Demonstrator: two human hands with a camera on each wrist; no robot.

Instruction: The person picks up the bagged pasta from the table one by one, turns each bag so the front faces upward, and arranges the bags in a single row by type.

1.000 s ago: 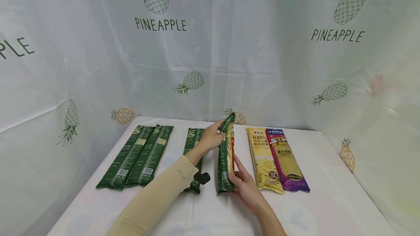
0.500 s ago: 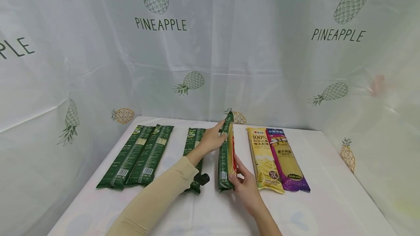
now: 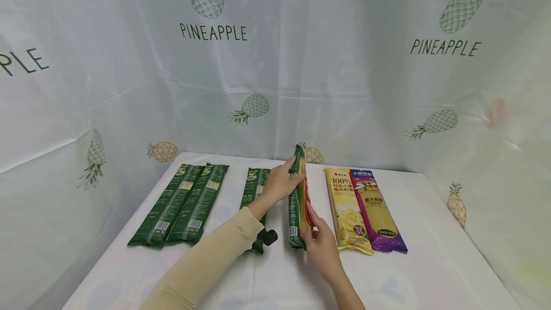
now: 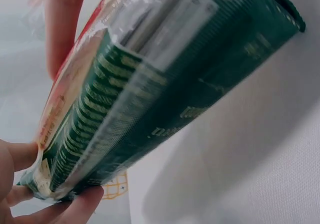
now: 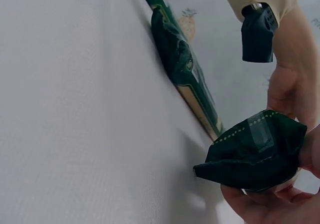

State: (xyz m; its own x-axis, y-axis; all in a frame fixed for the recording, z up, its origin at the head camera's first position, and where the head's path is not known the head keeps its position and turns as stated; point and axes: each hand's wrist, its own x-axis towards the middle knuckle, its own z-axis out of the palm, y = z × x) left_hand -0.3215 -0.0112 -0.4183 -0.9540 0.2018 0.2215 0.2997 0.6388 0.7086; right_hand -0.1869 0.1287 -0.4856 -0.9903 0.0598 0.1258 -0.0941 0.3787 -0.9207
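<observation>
A green pasta packet (image 3: 297,209) with a red-and-gold front is held on its long edge between both hands, near the middle of the table. My left hand (image 3: 280,183) grips its far end, thumb and fingers on opposite sides, as the left wrist view shows around the green wrapper (image 4: 165,78). My right hand (image 3: 322,248) holds the near end from the right. In the right wrist view the packet's folded end (image 5: 255,151) faces the camera, with right-hand fingers (image 5: 250,204) under it. Another green pasta packet (image 3: 255,190) lies left of it, partly hidden by the left arm.
Two green pasta packets (image 3: 189,204) lie side by side at the table's left. To the right lie a yellow pasta packet (image 3: 346,204) and a purple one (image 3: 396,240). A pineapple-print curtain (image 3: 327,85) hangs behind the white table (image 3: 435,233). A black camera mount (image 5: 257,36) sits at the left wrist.
The held packet's far end has swung slightly left and its near end has risen a little, turning more of its red front upward. Both hands keep their grip; the other packets stay put.
</observation>
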